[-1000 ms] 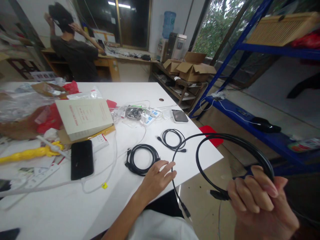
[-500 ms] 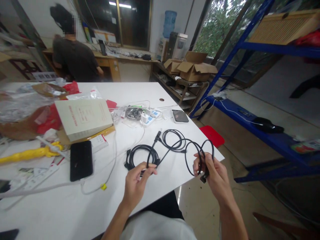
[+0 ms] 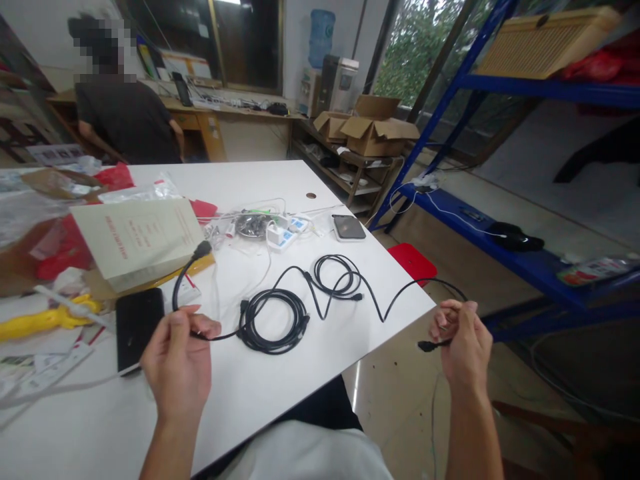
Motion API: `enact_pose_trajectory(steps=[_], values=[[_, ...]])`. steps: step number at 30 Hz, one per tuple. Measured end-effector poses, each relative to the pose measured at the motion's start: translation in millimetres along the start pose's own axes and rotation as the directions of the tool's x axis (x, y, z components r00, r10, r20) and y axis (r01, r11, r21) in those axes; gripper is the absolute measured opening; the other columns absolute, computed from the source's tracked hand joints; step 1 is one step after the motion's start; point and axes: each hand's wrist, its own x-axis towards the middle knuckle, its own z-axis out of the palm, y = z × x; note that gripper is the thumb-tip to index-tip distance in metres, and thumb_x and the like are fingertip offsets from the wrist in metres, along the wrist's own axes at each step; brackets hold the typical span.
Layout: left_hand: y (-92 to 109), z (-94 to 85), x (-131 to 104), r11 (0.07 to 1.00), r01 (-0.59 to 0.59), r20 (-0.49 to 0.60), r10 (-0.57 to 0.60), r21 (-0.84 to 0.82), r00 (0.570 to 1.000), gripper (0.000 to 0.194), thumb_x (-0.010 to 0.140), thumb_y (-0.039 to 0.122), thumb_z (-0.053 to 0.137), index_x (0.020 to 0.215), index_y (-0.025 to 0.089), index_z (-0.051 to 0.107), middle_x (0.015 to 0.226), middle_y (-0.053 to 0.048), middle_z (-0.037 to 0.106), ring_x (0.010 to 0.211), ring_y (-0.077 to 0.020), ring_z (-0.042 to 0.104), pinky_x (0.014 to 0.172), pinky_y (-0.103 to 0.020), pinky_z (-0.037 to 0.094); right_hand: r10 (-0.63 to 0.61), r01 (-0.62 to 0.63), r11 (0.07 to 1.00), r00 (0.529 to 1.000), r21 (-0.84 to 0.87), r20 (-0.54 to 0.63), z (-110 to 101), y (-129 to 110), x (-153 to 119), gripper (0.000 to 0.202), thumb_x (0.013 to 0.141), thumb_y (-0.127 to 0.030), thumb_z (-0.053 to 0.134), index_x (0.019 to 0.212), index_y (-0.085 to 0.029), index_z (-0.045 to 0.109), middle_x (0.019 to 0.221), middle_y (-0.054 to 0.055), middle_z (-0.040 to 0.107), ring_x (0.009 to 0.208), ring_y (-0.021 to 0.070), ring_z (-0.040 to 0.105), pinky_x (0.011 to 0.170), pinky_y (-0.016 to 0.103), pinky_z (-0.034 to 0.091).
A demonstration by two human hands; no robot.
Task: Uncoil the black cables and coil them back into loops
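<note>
The hands have spread apart since the earlier frame, and the looped cable has opened into a loose zigzag. It stretches over the white surface (image 3: 235, 407). At ten o'clock from the person, a book (image 3: 143, 233) shows red print, too blurred to read. The held cable (image 3: 383, 319) runs roughly nine-to-three between the left hand (image 3: 183, 367), pinching near one plug (image 3: 202, 251), and the right hand (image 3: 465, 347), fingers curled around the other end. The larger coil (image 3: 273, 349) lies at eleven, nearer the left; the smaller coil (image 3: 340, 295), twelve.
</note>
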Motion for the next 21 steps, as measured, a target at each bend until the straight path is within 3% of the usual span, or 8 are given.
enact_pose_trajectory(steps=[4, 10, 16, 21], values=[[7, -2.8, 6, 1.000, 0.010, -0.052, -0.011, -0.020, 0.999, 0.029, 0.085, 0.044, 0.086, 0.091, 0.018, 0.074, 0.064, 0.002, 0.057, 0.062, -0.0145, 0.048, 0.059, -0.028, 0.048, -0.020, 0.021, 1.000, 0.996, 0.003, -0.090, -13, -5, 4, 0.058, 0.090, -0.074, 0.072, 0.088, -0.017, 0.064, 0.059, -0.006, 0.048, 0.044, 0.0073, 0.042, 0.040, 0.019, 0.031], [11, -1.6, 3, 0.996, 0.083, -0.059, -0.085, -0.045, 0.995, 0.032, 0.082, 0.047, 0.088, 0.090, 0.019, 0.073, 0.065, 0.001, 0.056, 0.065, -0.0156, 0.047, 0.060, -0.029, 0.047, -0.029, 0.029, 1.000, 0.993, -0.002, -0.115, -16, -6, 1, 0.054, 0.092, -0.071, 0.073, 0.086, -0.019, 0.058, 0.060, -0.008, 0.042, 0.044, 0.0052, 0.035, 0.040, 0.018, 0.025], [5, -3.0, 0, 0.993, 0.109, -0.030, -0.110, -0.043, 0.993, 0.037, 0.081, 0.048, 0.087, 0.091, 0.017, 0.071, 0.067, 0.001, 0.058, 0.067, -0.0154, 0.050, 0.060, -0.028, 0.049, -0.049, 0.053, 0.998, 0.995, 0.040, -0.086, -9, -1, -2, 0.047, 0.095, -0.064, 0.072, 0.090, -0.019, 0.061, 0.061, -0.008, 0.043, 0.043, 0.0055, 0.035, 0.041, 0.019, 0.026], [-3, -4.6, -10, 0.989, 0.146, 0.013, -0.146, -0.024, 0.989, 0.033, 0.087, 0.046, 0.083, 0.096, 0.017, 0.070, 0.070, 0.001, 0.058, 0.069, -0.0148, 0.052, 0.061, -0.027, 0.050, -0.043, 0.042, 0.995, 0.999, 0.093, 0.010, 8, 6, -13, 0.041, 0.096, -0.057, 0.072, 0.093, -0.017, 0.067, 0.065, -0.004, 0.049, 0.053, 0.0080, 0.044, 0.047, 0.021, 0.032]])
